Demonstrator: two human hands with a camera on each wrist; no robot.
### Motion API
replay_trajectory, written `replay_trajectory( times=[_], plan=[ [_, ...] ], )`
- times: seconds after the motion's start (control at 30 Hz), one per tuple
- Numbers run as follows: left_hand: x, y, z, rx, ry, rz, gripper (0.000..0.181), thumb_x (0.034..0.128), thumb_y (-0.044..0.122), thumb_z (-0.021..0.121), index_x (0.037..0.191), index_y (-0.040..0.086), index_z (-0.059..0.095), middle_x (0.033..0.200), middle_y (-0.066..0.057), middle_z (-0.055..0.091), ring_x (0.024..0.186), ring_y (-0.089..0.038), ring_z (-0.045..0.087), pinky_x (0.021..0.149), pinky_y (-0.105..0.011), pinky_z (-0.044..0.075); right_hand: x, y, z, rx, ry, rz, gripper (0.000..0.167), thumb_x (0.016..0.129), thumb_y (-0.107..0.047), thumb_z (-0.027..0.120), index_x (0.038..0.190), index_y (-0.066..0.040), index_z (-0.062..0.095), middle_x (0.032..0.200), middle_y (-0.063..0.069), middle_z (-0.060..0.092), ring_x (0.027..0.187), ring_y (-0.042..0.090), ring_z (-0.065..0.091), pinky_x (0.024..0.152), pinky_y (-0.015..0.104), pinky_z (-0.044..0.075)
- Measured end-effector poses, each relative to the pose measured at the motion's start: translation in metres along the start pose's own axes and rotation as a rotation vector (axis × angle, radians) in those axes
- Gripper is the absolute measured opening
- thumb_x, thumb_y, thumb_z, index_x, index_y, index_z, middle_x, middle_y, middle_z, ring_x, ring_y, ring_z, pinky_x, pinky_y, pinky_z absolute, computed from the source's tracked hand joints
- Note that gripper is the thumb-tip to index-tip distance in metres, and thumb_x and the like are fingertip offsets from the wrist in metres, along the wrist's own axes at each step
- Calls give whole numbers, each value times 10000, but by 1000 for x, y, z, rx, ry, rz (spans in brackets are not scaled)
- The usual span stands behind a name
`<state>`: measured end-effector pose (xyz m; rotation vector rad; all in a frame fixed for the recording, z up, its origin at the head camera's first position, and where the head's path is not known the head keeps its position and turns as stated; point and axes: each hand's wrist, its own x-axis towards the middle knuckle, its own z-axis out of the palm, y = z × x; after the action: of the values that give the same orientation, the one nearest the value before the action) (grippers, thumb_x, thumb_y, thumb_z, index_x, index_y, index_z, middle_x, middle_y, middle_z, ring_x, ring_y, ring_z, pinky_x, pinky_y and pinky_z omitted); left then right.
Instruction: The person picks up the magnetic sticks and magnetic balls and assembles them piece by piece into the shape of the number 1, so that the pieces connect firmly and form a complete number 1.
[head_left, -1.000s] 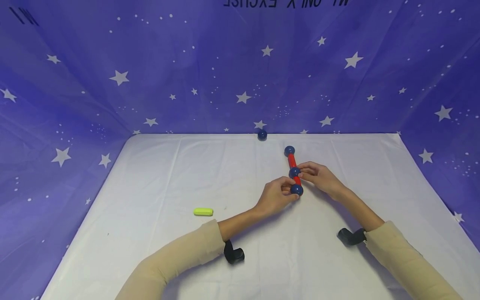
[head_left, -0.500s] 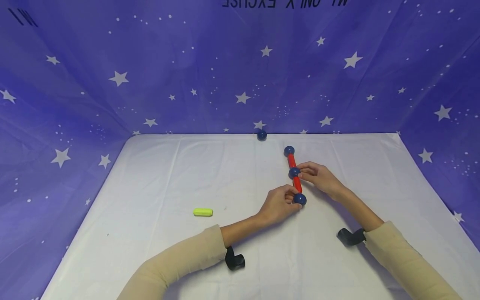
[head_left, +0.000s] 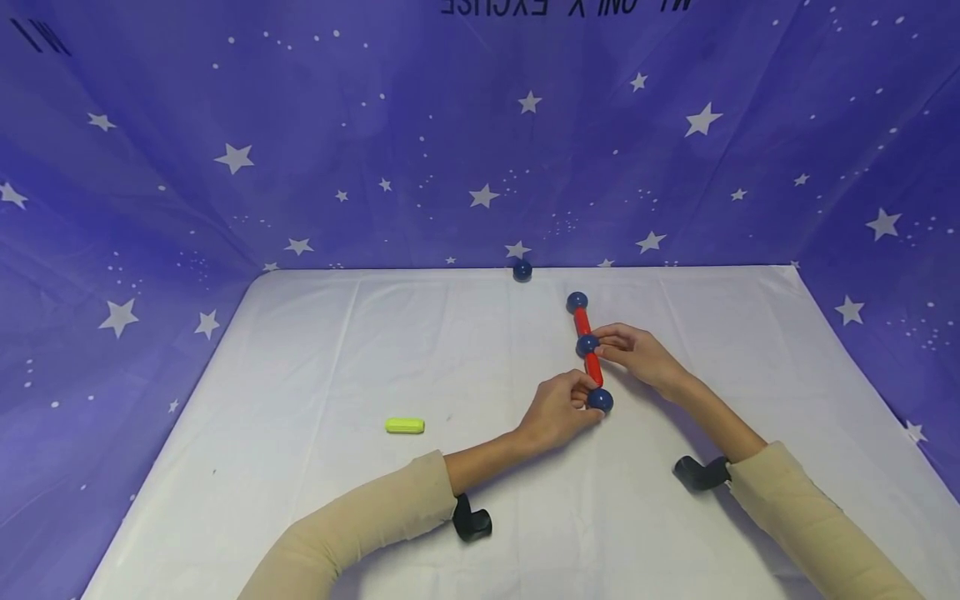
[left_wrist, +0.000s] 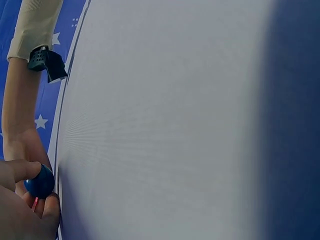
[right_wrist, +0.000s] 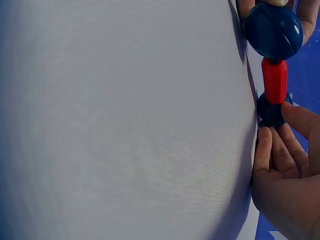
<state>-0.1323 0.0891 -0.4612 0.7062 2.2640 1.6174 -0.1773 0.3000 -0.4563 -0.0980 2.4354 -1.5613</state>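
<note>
A line of blue balls joined by red rods lies right of the table's middle. My left hand [head_left: 558, 410] pinches the near ball [head_left: 600, 402] between thumb and fingers; the near red rod [head_left: 593, 370] meets that ball. The right hand [head_left: 643, 360] grips the middle ball [head_left: 588, 345] from the right. Beyond it a far rod [head_left: 582, 322] leads to the far ball [head_left: 577, 302], which neither hand touches. In the right wrist view the red rod [right_wrist: 274, 81] stands between the near ball [right_wrist: 274, 31] and the middle ball [right_wrist: 270, 111].
A loose blue ball [head_left: 522, 271] sits at the back edge of the white table [head_left: 337, 350]. To the left lies a yellow-green rod [head_left: 405, 426]. A purple star-patterned cloth [head_left: 420, 142] rises behind and at both sides. Black wrist devices hang below both sleeves.
Compared with a second ago, the left hand and near ball are closer to the front edge, and more of the near red rod shows. The right hand keeps its grip on the middle ball.
</note>
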Motion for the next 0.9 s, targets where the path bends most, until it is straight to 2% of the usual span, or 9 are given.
replay_trajectory(
  times=[0.67, 0.9],
  plan=[
    [1, 1, 1, 72, -6, 45, 326, 796, -7, 811, 1073, -12, 638, 978, -43, 635, 864, -92, 628, 787, -141, 504, 0, 0, 0, -4, 9, 3, 417, 995, -183, 642, 1348, 16, 544, 1252, 200, 646, 1173, 300, 538, 900, 368, 379],
    [3, -1, 2, 118, 0, 63, 326, 796, 13, 818, 1071, 10, 644, 950, -18, 611, 845, -59, 608, 766, -118, 487, 1, 0, 1, 2, 7, 10, 414, 993, -180, 644, 1348, 11, 547, 1240, 197, 653, 1163, 298, 549, 905, 377, 372]
  ],
)
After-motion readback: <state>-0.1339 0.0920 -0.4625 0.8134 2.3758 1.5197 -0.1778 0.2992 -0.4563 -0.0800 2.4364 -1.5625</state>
